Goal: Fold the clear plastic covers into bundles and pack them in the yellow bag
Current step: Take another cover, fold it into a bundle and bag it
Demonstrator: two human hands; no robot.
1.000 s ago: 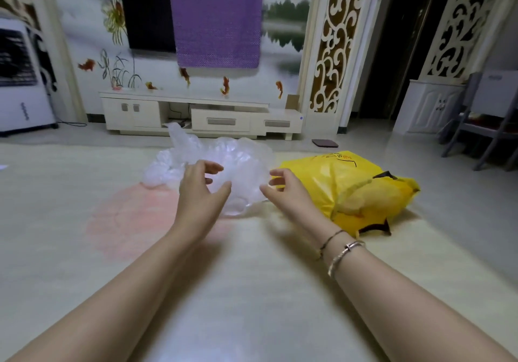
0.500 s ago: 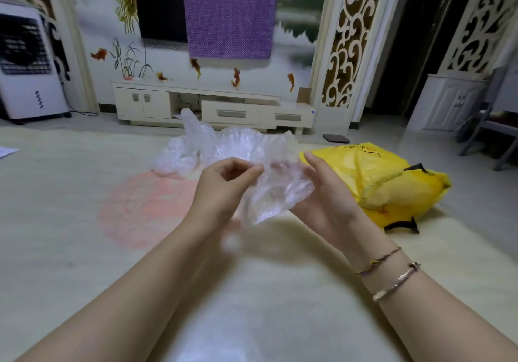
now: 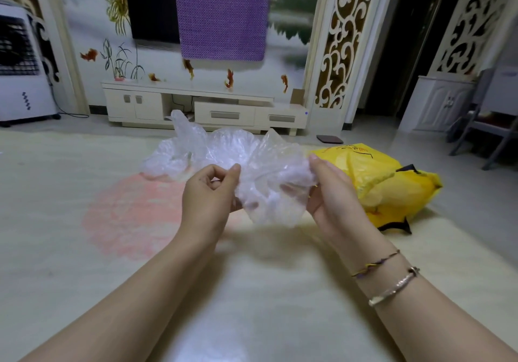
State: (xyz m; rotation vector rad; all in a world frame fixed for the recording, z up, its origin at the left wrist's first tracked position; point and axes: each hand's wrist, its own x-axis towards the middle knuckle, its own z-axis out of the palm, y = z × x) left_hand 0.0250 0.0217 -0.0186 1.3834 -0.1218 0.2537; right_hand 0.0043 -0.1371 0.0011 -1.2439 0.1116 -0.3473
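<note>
Two hands (image 3: pixel 208 190) (image 3: pixel 333 193), one yellow bag (image 3: pixel 372 174), two bracelets (image 3: pixel 392 291)

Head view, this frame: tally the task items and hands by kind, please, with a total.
Clear plastic cover held up between both hands: 1
Pile of clear plastic covers on the floor behind it, separate pieces cannot be told apart: 1 pile
Yellow bag: 1
Hands, left hand and right hand, each gripping the held cover: 2
Total: 5

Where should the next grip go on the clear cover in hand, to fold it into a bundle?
Probably its loose lower edge, pinched from below: the cover hangs crumpled between the left hand and right hand, which already grip its two sides.
</note>
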